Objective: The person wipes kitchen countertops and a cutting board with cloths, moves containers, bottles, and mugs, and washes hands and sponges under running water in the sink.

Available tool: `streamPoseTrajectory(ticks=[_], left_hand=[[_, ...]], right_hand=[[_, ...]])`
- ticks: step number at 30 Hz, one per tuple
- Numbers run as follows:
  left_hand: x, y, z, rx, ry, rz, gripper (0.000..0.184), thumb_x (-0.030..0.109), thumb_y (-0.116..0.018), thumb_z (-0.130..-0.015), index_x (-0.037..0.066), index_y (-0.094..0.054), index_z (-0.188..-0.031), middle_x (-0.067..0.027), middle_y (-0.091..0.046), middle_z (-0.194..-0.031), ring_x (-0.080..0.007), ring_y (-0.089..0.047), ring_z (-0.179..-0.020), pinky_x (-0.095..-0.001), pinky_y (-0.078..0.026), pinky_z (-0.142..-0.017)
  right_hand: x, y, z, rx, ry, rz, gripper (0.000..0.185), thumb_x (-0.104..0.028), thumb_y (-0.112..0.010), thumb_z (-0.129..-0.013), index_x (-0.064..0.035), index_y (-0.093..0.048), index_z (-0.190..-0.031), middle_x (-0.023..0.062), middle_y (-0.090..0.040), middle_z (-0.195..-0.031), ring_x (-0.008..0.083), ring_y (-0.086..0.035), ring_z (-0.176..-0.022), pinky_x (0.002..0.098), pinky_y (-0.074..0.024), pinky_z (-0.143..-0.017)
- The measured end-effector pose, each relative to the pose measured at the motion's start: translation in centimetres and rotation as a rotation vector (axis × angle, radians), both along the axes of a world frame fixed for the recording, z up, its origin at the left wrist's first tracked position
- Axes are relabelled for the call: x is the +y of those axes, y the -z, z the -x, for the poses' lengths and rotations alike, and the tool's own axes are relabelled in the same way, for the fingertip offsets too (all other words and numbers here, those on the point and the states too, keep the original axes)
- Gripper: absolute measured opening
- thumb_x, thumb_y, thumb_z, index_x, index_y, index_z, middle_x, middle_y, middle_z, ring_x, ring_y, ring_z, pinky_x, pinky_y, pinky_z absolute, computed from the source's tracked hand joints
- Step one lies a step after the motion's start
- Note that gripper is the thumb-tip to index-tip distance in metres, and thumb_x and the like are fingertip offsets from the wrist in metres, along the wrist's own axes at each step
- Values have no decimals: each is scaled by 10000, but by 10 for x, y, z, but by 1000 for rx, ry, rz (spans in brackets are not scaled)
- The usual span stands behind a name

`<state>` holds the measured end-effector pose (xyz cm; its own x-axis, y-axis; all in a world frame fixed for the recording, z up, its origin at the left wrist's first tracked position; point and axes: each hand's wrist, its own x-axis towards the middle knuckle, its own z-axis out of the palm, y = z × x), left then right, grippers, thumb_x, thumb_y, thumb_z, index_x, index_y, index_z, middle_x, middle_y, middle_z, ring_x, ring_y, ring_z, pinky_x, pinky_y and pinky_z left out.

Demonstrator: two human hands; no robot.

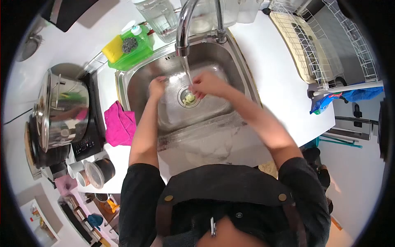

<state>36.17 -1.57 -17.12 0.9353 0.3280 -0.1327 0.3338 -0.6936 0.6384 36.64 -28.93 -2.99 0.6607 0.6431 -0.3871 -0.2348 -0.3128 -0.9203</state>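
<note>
Both my hands are inside the stainless steel sink point(173, 117). Water runs from the chrome faucet point(182, 47) in a thin stream. My right hand point(209, 84) is at the stream, just above and right of the drain, its fingers bent and smeared by motion. My left hand point(157, 87) is near the sink's left wall, fingers pointing inward; what it holds, if anything, does not show. Pale green food scraps point(189, 98) lie in the drain point(183, 103) between the hands.
Left of the sink are a pink cloth point(119, 124), a green holder point(133, 57) with a yellow sponge point(112, 48) and steel scrubber point(129, 45), and a large steel pot point(68, 109). Glass pitchers point(158, 20) stand behind; a wire dish rack point(314, 53) is at right.
</note>
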Motion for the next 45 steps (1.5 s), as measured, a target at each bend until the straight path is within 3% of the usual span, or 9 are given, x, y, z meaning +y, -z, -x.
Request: streamPoseTrajectory(ticks=[2, 7, 12, 21, 27, 30, 37, 41, 45], left_hand=[[27, 56, 8, 53, -296, -46, 265, 134, -599, -764, 93, -690, -1009, -125, -694, -949, -230, -666, -897, -324, -501, -796], [-43, 87, 9, 118, 6, 645, 253, 198, -624, -759, 61, -676, -965, -84, -687, -916, -168, -634, -867, -320, -497, -793], [-92, 66, 11, 164, 463, 339, 261, 193, -641, -736, 57, -674, -957, -83, -686, -910, -192, -635, -864, -331, -496, -782], [-109, 29, 16, -89, 827, -65, 281, 183, -671, -695, 50, -670, -943, -81, -683, -897, -236, -636, -858, -351, -495, -763], [-110, -41, -2, 87, 865, 7, 298, 177, -691, -668, 45, -667, -934, -81, -681, -889, -265, -636, -854, -364, -494, -750], [-124, -91, -14, 341, 750, 115, 244, 216, -704, -702, 16, -685, -841, -94, -679, -742, -179, -623, -651, -335, -498, -655], [-147, -146, -15, 179, 553, 337, 198, 167, -589, -858, -2, -691, -870, -61, -680, -798, -86, -623, -732, -252, -494, -629], [-126, -110, -29, 24, 316, 125, 192, 161, -583, -854, 13, -706, -860, -106, -690, -769, -153, -665, -751, -290, -515, -631], [-93, 13, 5, 89, 792, -222, 203, 94, -523, -783, 55, -693, -887, -209, -659, -839, -355, -648, -767, -421, -511, -705]], right_hand=[[17, 7, 11, 2, 40, -96, 188, -123, -590, -842, 58, -642, -831, 93, -628, -692, 155, -637, -612, 275, -548, -556], [37, 27, 12, -146, 151, -111, 176, -105, -562, -760, 48, -640, -722, 193, -642, -673, 289, -658, -610, 365, -533, -582], [31, 13, 1, -524, 101, 51, 211, -175, -586, -724, 29, -640, -717, 283, -601, -745, 437, -610, -730, 450, -503, -702], [39, 13, 9, -527, 69, 181, 276, -258, -572, -774, -10, -686, -818, 224, -627, -772, 341, -630, -749, 397, -494, -722], [21, 58, 15, -377, 597, 163, 331, -321, -516, -866, -52, -644, -1011, 193, -636, -995, 303, -622, -814, 402, -491, -757], [15, 85, 12, 286, 713, -151, 387, -387, -453, -921, -81, -573, -1126, 138, -619, -1061, 286, -617, -881, 446, -498, -766], [-1, 80, 3, 717, 903, -698, 267, -299, -506, -900, -40, -529, -959, 116, -558, -749, 232, -531, -531, 344, -464, -453], [-8, 74, -3, 835, 1061, -697, 176, -222, -576, -880, -96, -482, -801, 52, -464, -679, 149, -438, -519, 257, -331, -395], [-9, 63, -2, 843, 1145, -745, 268, -237, -632, -850, -111, -426, -736, 34, -420, -650, 117, -375, -475, 233, -224, -354]])
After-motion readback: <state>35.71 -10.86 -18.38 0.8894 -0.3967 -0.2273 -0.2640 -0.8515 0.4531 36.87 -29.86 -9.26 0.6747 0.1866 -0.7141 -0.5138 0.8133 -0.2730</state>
